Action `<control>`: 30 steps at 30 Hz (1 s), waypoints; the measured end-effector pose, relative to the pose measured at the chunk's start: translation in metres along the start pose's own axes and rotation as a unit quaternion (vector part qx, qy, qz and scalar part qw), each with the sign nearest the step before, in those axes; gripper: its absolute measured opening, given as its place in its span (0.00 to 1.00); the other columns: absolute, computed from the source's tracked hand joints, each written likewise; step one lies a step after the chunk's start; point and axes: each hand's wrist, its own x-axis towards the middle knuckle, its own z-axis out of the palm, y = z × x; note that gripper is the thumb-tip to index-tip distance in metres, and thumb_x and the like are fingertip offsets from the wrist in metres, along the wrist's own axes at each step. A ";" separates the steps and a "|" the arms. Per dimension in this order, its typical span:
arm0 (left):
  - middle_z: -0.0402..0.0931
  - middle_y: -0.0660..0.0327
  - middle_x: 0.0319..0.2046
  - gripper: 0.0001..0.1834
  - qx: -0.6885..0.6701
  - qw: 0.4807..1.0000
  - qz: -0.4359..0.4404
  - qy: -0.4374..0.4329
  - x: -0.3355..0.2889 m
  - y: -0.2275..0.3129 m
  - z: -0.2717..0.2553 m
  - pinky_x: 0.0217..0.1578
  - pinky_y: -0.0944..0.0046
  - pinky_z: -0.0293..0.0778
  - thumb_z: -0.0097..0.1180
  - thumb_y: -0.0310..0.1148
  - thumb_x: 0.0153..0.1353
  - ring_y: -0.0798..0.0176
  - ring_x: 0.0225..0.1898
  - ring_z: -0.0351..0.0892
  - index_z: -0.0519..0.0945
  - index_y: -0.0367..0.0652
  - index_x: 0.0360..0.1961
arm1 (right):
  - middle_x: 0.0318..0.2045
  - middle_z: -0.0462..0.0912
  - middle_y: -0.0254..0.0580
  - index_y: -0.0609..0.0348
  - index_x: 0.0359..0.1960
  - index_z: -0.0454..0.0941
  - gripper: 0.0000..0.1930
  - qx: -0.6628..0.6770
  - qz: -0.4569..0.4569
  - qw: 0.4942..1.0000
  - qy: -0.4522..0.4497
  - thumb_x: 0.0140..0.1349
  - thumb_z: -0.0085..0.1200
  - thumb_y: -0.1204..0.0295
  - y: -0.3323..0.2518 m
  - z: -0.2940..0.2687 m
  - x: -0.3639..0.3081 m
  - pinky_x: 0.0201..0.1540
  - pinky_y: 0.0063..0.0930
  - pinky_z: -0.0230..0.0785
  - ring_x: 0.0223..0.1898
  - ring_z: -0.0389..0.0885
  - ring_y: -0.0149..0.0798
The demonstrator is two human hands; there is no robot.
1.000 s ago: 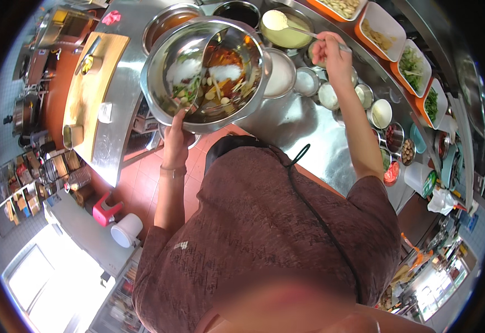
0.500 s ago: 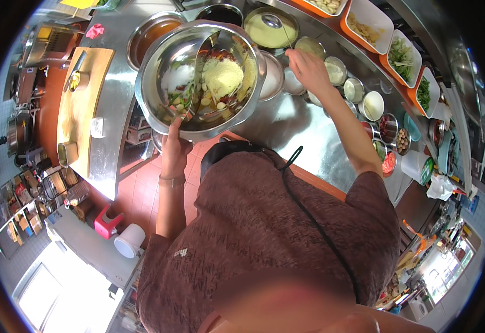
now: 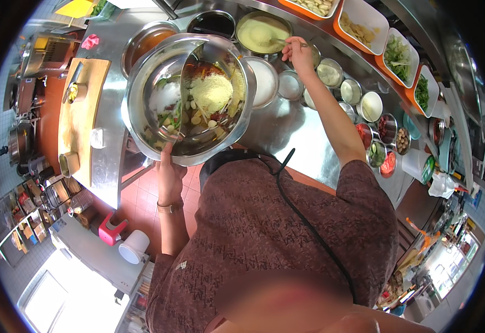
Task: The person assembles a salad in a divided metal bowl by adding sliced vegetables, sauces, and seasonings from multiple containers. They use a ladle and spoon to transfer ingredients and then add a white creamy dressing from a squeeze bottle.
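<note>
My left hand [image 3: 170, 176] grips the near rim of a round steel divided hot pot [image 3: 132, 117], thumb over the edge. A curved metal divider [image 3: 182, 83] splits its inside. In the left half lies white powder [image 3: 166, 96] with chopped greens; the right half holds a pale yellow powder heap [image 3: 211, 92], garlic-like pieces, dried red bits and a block of seasoned fat. My right hand [image 3: 299, 54] pinches the handle of a metal spoon [image 3: 277, 41]. Its head is down in a steel bowl of pale yellow powder [image 3: 252, 32].
Beyond the pot stand a bowl of orange-brown liquid [image 3: 137, 49] and one of dark liquid [image 3: 213, 23]. A bowl of white granules [image 3: 263, 82] and several small ingredient bowls line the counter. Orange-and-white trays [image 3: 401, 62] sit on the shelf; a wooden board [image 3: 92, 94] lies left.
The spoon, raised over the yellow powder before, is now lowered into it by my right hand. The pot and my left hand have shifted slightly left and nearer in the picture.
</note>
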 end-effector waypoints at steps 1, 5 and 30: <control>0.73 0.74 0.23 0.13 0.003 1.000 0.002 -0.002 -0.002 0.000 0.001 0.15 0.73 0.46 0.53 0.42 0.75 0.80 0.15 0.57 0.83 0.46 0.47 | 0.25 0.83 0.42 0.64 0.46 0.77 0.15 0.021 0.005 1.000 0.006 0.76 0.40 0.66 -0.002 -0.001 0.002 0.26 0.28 0.72 0.20 0.81 0.33; 0.70 0.74 0.20 0.13 -0.006 1.000 -0.006 -0.009 -0.003 -0.001 0.002 0.14 0.72 0.47 0.54 0.43 0.75 0.79 0.14 0.56 0.82 0.45 0.45 | 0.27 0.83 0.43 0.65 0.46 0.77 0.15 0.046 0.030 0.998 0.009 0.77 0.42 0.66 -0.012 -0.013 0.004 0.25 0.27 0.71 0.20 0.80 0.34; 0.72 0.72 0.23 0.16 0.042 0.999 -0.004 -0.034 -0.003 -0.010 0.010 0.16 0.72 0.48 0.56 0.44 0.73 0.78 0.15 0.56 0.84 0.44 0.48 | 0.27 0.84 0.38 0.62 0.46 0.81 0.16 0.008 -0.017 0.999 -0.051 0.76 0.43 0.65 -0.092 -0.022 -0.024 0.27 0.23 0.69 0.21 0.80 0.29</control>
